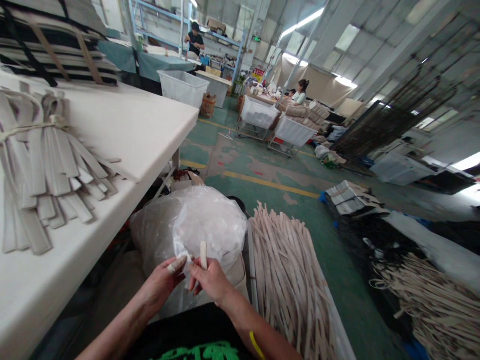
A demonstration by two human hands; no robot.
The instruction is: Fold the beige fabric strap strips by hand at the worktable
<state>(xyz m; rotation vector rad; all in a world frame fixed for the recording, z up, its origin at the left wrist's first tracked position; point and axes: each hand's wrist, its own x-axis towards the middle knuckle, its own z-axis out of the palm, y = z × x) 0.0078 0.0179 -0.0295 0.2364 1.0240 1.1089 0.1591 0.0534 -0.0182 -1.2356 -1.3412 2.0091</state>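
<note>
In the head view your right hand (210,281) is closed around a pale strip (203,254), holding it upright just before the plastic bag (202,217), probably to keep its end free; your left hand (162,283), half curled, reaches a taped fingertip toward it, and I cannot tell whether it grips anything; the heap of strips (288,285) sits within easy reach at your right; a tied bundle (45,165) lies on the tabletop (142,125).

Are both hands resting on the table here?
No, the left hand and right hand are off the table, in front of the bag, the right one holding a strip upright.
</note>
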